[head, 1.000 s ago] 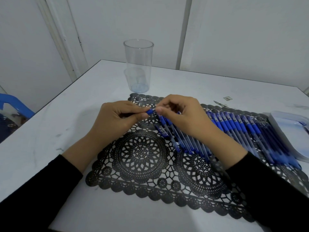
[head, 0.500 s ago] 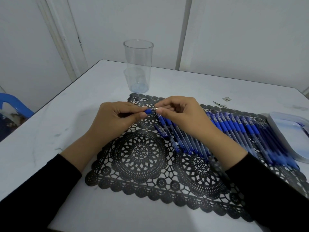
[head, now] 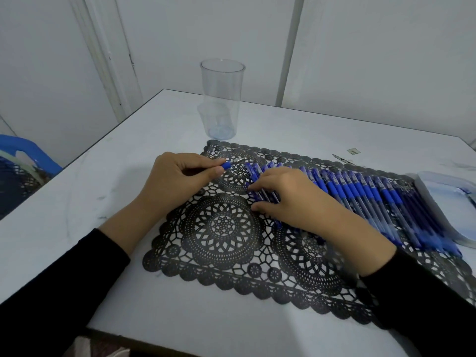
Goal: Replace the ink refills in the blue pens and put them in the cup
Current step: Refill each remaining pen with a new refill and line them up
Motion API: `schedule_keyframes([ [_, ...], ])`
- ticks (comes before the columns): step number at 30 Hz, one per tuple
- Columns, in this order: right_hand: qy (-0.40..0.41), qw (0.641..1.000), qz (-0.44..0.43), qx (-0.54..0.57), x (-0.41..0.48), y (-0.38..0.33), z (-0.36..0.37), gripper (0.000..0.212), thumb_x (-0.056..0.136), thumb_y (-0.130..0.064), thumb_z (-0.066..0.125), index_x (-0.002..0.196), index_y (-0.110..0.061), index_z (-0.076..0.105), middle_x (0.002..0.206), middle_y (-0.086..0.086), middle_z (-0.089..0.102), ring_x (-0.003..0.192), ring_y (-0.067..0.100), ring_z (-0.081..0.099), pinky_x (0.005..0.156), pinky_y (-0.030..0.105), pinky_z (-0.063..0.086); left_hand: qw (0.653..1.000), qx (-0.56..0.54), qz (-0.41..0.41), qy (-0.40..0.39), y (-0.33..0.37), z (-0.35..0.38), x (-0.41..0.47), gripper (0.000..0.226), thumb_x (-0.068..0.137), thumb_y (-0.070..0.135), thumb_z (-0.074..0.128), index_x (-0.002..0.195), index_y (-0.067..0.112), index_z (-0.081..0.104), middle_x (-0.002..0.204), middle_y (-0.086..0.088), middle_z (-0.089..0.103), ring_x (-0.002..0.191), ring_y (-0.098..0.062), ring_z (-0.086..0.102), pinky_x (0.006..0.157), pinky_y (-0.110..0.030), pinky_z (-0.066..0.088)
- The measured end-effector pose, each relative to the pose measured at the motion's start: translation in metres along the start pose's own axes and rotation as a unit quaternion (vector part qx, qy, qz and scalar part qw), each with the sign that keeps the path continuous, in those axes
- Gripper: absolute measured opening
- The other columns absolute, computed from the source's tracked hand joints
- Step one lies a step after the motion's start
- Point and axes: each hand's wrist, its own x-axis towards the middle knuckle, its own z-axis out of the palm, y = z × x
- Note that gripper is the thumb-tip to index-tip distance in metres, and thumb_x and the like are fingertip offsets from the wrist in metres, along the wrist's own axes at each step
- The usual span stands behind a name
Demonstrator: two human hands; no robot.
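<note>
1. Biggest thing is the white table (head: 309, 124), a bit scuffed, and it takes up most of the view.
2. On it sits a black lace-pattern placemat (head: 221, 228), laid lengthwise in front of the person.
3. A long row of blue pens (head: 360, 191) lies side by side across the right half of the mat. They're packed tight, with the blue grips toward the far edge.
4. A clear plastic tray (head: 443, 191) sits just beside the right end of that row, partly cut off by the frame.
5. The clear cup (head: 222, 99) stands upright on the bare table just past the mat's far left corner, well apart from both hands.
6. A bit of blue chair (head: 23, 148) pokes in at the left edge, off the table.
7. The right hand (head: 291, 199) lies over the left end of the pen row. Its fingers are stretched out fairly straight and the tips touch the pens.
8. The left hand (head: 177, 179) hovers over the mat's left part, with fingers curled and pinching the held pen (head: 228, 164).
9. Only that pen's blue grip and metal tip stick out, pointing right toward the row. The rest is hidden in the fist.
10. A tiny square scrap (head: 353, 151) lies on the table beyond the mat.
</note>
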Motion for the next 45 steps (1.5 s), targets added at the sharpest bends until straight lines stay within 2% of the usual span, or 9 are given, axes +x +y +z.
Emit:
schedule_keyframes([
  [4, 0.008, 0.998, 0.048, 0.028, 0.003, -0.001, 0.001, 0.033, 0.091, -0.026, 0.068, 0.123, -0.02, 0.067, 0.107, -0.007, 0.064, 0.088, -0.001, 0.043, 0.069, 0.004, 0.031, 1.0, -0.01, 0.001, -0.004, 0.002, 0.002, -0.002, 0.02, 0.082, 0.019, 0.078, 0.102, 0.023, 0.078, 0.091, 0.013, 0.076, 0.088, 0.0, 0.071, 0.081, -0.012, 0.052],
  [8, 0.078, 0.988, 0.102, 0.083, 0.004, -0.004, 0.004, 0.024, 0.091, -0.012, 0.061, 0.11, -0.019, 0.074, 0.085, -0.008, 0.064, 0.077, 0.011, 0.06, 0.066, 0.009, 0.045, 1.0, -0.004, 0.017, -0.006, 0.001, 0.003, -0.003, 0.02, 0.082, 0.017, 0.077, 0.102, 0.022, 0.078, 0.093, 0.013, 0.076, 0.09, -0.002, 0.071, 0.083, -0.014, 0.053],
  [13, 0.212, 0.948, 0.16, 0.175, -0.002, 0.006, -0.002, 0.019, 0.09, -0.013, 0.063, 0.099, -0.024, 0.075, 0.08, -0.021, 0.062, 0.067, -0.006, 0.056, 0.055, 0.006, 0.039, 1.0, -0.008, 0.021, -0.011, 0.0, 0.003, -0.003, 0.021, 0.082, 0.021, 0.076, 0.102, 0.02, 0.078, 0.092, 0.012, 0.077, 0.088, -0.005, 0.072, 0.082, -0.021, 0.056],
  [16, 0.26, 0.904, 0.174, 0.29, -0.004, 0.009, -0.009, 0.016, 0.092, -0.011, 0.063, 0.097, -0.02, 0.074, 0.08, -0.007, 0.07, 0.057, -0.006, 0.055, 0.051, 0.008, 0.039, 1.0, -0.015, 0.018, -0.014, 0.0, 0.003, -0.003, 0.024, 0.08, 0.028, 0.075, 0.102, 0.02, 0.078, 0.091, 0.01, 0.077, 0.085, -0.014, 0.072, 0.08, -0.035, 0.059],
  [21, 0.247, 0.888, 0.146, 0.359, -0.005, 0.006, -0.015, 0.015, 0.094, -0.011, 0.061, 0.097, -0.019, 0.074, 0.084, 0.0, 0.074, 0.078, 0.012, 0.069, 0.068, 0.02, 0.054, 0.999, -0.036, 0.012, -0.015, 0.0, 0.004, -0.003, 0.023, 0.078, 0.029, 0.077, 0.1, 0.022, 0.078, 0.087, 0.007, 0.077, 0.082, -0.027, 0.072, 0.077, -0.048, 0.057],
  [24, 0.235, 0.89, 0.133, 0.367, -0.005, 0.006, -0.012, 0.014, 0.093, -0.012, 0.063, 0.095, -0.021, 0.074, 0.083, 0.011, 0.073, 0.08, 0.029, 0.066, 0.072, 0.036, 0.055, 0.998, -0.053, 0.001, -0.015, 0.001, 0.005, -0.004, 0.021, 0.077, 0.026, 0.079, 0.097, 0.023, 0.078, 0.086, 0.005, 0.078, 0.081, -0.032, 0.071, 0.074, -0.044, 0.06],
  [31, 0.192, 0.898, 0.104, 0.382, -0.005, 0.006, -0.011, 0.012, 0.09, -0.015, 0.069, 0.099, -0.02, 0.075, 0.089, 0.033, 0.062, 0.071, 0.025, 0.053, 0.069, 0.031, 0.048, 0.998, -0.058, -0.007, -0.019, 0.005, 0.006, -0.005, 0.019, 0.072, 0.02, 0.083, 0.091, 0.022, 0.079, 0.08, 0.007, 0.077, 0.071, -0.007, 0.07, 0.067, -0.018, 0.055],
  [36, 0.189, 0.893, 0.097, 0.398, -0.003, 0.002, -0.002, 0.016, 0.087, -0.013, 0.072, 0.102, -0.014, 0.074, 0.082, 0.014, 0.069, 0.065, 0.006, 0.058, 0.065, 0.012, 0.046, 0.999, -0.036, 0.018, -0.021, 0.006, 0.007, -0.006, 0.022, 0.071, 0.021, 0.084, 0.092, 0.017, 0.08, 0.077, 0.004, 0.076, 0.064, -0.012, 0.067, 0.06, -0.027, 0.052],
  [45, 0.232, 0.868, 0.099, 0.427, -0.003, -0.002, 0.006, 0.018, 0.082, -0.008, 0.075, 0.099, -0.009, 0.075, 0.075, -0.001, 0.071, 0.061, -0.004, 0.058, 0.062, 0.009, 0.045, 0.997, -0.017, 0.076, -0.003, 0.007, 0.012, -0.007, 0.017, 0.071, 0.022, 0.083, 0.086, 0.016, 0.079, 0.074, 0.004, 0.074, 0.06, -0.009, 0.063, 0.057, -0.016, 0.045],
])
